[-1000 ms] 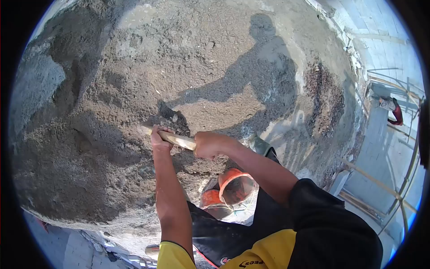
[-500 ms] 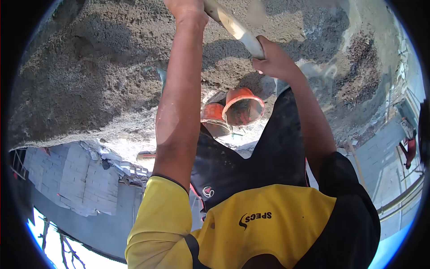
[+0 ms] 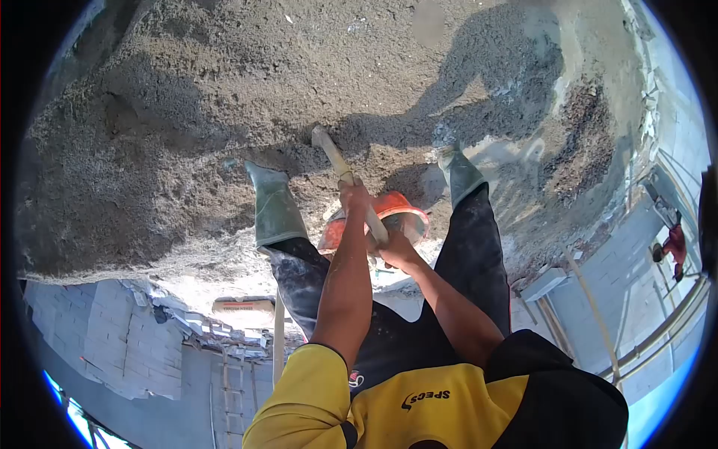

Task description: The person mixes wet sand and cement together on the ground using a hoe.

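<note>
Head-height view, steeply downward.

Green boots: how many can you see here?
2: the left boot and the right boot, both on the wearer's feet, set apart. Any on the distant person near the picture's right edge can't be made out.

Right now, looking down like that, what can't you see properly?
In the head view:
Part of the round orange-red plastic bucket: hidden by the long pale wooden handle.
Print on the flat tan sack: too small to read.
Distant person in red: hands too small to see.
</note>
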`<control>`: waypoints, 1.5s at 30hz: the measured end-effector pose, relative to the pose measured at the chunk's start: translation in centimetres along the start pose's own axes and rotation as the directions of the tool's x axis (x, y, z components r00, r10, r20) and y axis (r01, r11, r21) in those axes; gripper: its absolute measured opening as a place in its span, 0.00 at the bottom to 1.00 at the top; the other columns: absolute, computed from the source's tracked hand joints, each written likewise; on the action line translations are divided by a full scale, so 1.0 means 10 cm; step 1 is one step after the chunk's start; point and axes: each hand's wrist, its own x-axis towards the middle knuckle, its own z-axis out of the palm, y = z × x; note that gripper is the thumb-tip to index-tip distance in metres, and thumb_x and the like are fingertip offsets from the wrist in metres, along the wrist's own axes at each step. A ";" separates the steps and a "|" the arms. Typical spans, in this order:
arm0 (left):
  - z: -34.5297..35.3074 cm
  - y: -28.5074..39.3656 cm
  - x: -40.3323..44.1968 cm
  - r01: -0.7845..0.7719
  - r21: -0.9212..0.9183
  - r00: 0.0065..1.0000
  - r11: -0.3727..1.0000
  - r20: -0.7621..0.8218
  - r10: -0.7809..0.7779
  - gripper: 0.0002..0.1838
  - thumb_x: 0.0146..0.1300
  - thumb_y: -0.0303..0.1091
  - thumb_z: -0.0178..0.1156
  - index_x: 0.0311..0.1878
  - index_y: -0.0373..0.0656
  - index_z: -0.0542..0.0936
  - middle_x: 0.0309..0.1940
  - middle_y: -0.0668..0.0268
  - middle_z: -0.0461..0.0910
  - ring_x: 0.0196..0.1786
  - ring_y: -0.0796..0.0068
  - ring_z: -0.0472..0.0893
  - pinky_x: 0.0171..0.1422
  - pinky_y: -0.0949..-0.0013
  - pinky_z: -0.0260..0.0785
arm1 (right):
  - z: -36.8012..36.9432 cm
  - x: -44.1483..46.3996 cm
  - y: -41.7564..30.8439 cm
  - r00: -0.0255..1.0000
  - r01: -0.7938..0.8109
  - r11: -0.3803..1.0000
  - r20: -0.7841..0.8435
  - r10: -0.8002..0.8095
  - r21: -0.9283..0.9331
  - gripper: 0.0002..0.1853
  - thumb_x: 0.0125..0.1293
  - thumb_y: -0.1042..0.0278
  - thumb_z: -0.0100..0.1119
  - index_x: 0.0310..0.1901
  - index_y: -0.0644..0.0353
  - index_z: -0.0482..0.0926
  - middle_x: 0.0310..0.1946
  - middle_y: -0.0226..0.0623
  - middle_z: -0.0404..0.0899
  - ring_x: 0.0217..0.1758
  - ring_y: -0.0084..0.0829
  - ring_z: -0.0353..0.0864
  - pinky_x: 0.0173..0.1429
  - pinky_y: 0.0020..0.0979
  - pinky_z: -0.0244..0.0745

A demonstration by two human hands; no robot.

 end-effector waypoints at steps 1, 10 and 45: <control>0.05 0.02 -0.09 0.012 -0.020 1.000 1.000 -0.001 -0.012 0.24 0.69 0.49 0.57 0.52 0.36 0.68 0.35 0.47 0.83 0.36 0.48 0.86 0.40 0.50 0.79 | -0.05 0.01 0.05 0.997 0.051 0.995 -0.059 -0.056 -0.089 0.10 0.60 0.74 0.58 0.40 0.71 0.79 0.22 0.38 0.79 0.15 0.24 0.76 0.17 0.29 0.67; -0.30 0.93 -0.69 0.565 -0.643 0.755 0.518 0.656 -0.009 0.22 0.68 0.55 0.58 0.31 0.46 0.71 0.22 0.62 0.72 0.26 0.63 0.75 0.34 0.56 0.74 | -1.31 -1.25 -0.46 0.994 0.056 0.992 0.101 -0.045 -0.110 0.15 0.60 0.67 0.62 0.42 0.70 0.76 0.23 0.39 0.79 0.20 0.30 0.80 0.21 0.34 0.69; -3.79 0.23 -4.25 0.091 -0.847 0.995 0.523 0.054 -0.086 0.06 0.56 0.33 0.51 0.24 0.51 0.70 0.23 0.71 0.74 0.30 0.71 0.75 0.48 0.57 0.74 | -2.81 -2.38 4.29 0.894 0.027 0.952 -0.434 0.114 0.305 0.08 0.49 0.69 0.65 0.29 0.64 0.82 0.30 0.48 0.84 0.39 0.45 0.85 0.43 0.38 0.78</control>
